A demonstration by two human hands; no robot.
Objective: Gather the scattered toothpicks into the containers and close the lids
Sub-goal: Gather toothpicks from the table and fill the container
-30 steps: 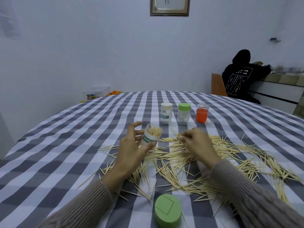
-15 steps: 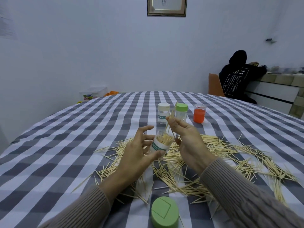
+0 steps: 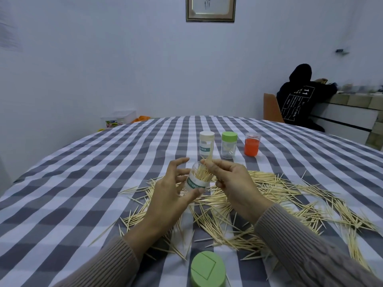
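My left hand (image 3: 165, 195) holds an open clear toothpick container (image 3: 198, 180) with a green label, tilted toward me and partly filled with toothpicks. My right hand (image 3: 232, 183) pinches a small bunch of toothpicks (image 3: 208, 160) right over the container's mouth. Many scattered toothpicks (image 3: 279, 199) lie on the checked tablecloth under and to the right of my hands. A green lid (image 3: 207, 269) rests on the cloth near the front edge.
Behind my hands stand a white-lidded container (image 3: 206, 144), a green-lidded clear container (image 3: 228, 145) and an orange container (image 3: 252, 144). The checked table (image 3: 83, 183) stretches left. A person in a dark hoodie (image 3: 298, 100) sits at the back right beside an orange chair.
My right hand rose from the pile with a pinch of toothpicks and moved to the container's mouth. My left hand lifted the container a little and shifted it right.
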